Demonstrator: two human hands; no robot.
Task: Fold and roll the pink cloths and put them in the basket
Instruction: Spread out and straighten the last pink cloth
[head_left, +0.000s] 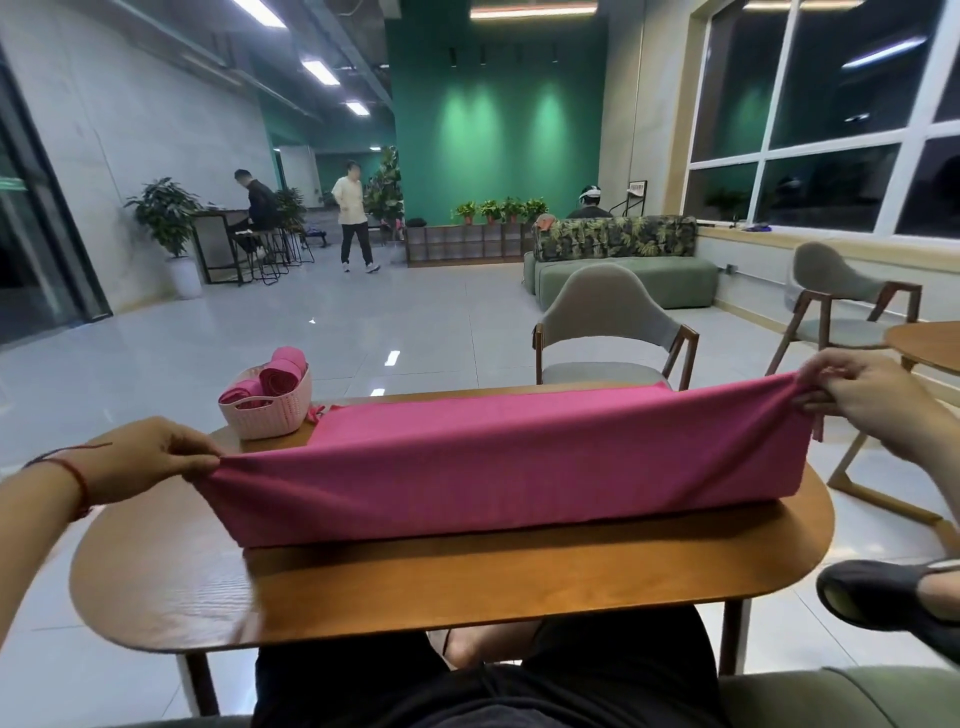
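**Cloth pulled taut, fold half made**

The cloth (509, 457) stands as a long pink band across the desk (415, 592). Its top edge is lifted and stretched, its front face drops to the wood, and its far part lies flat toward the far rim.

The likeliest fault, as I judge it, is a skewed fold. The right end is held higher than the left, so the lifted edge may come down out of line with the layer under it, and a crooked fold would roll into a lopsided bundle. A slip is the second risk, because the band is under tension and caught only at its two ends, so a loose end would let it sag. A third is drag: the cloth's far left corner lies just beside the basket (265, 415), and a hard pull could nudge it.

The left hand (140, 457) pinches the left top corner between thumb and curled fingers (200, 457). The right hand (878, 400) pinches the right top corner, its fingers (821, 400) bunched on gathered fabric. The whole cloth runs between the two grips.

Pink rolls (280, 374) already sit in the basket, at the desk's far left. A chair (608, 322) stands beyond the desk.
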